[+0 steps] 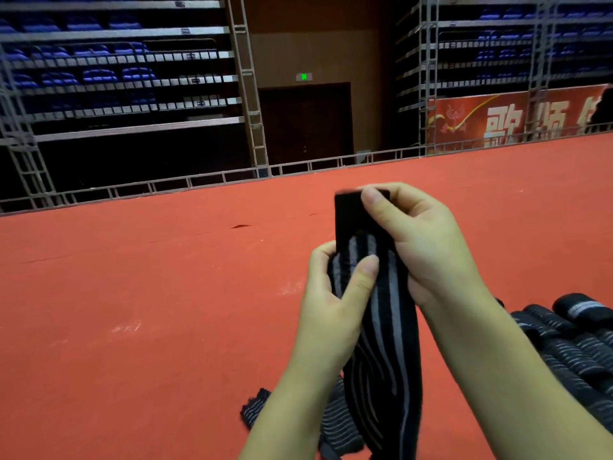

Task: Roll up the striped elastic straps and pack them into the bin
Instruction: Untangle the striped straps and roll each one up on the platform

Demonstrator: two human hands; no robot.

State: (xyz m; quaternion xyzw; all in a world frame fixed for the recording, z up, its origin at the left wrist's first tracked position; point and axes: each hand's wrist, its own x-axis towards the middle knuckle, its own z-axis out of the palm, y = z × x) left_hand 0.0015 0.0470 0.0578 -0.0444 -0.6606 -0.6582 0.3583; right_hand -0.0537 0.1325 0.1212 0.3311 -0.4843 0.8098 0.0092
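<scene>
The orange-red carpeted floor [149, 310] lay bare and open to the left of the hands and ahead of them, as far as the low grey metal rail [205, 180] along its far edge. To the right, a heap of rolled black-and-grey striped elastic straps [570, 353] crowded the floor's near right corner. Loose unrolled striped straps [335, 423] lay on the floor at the near edge, beneath the forearms. The black striped strap held upright between both hands [374, 293] filled the gap between them.
</scene>
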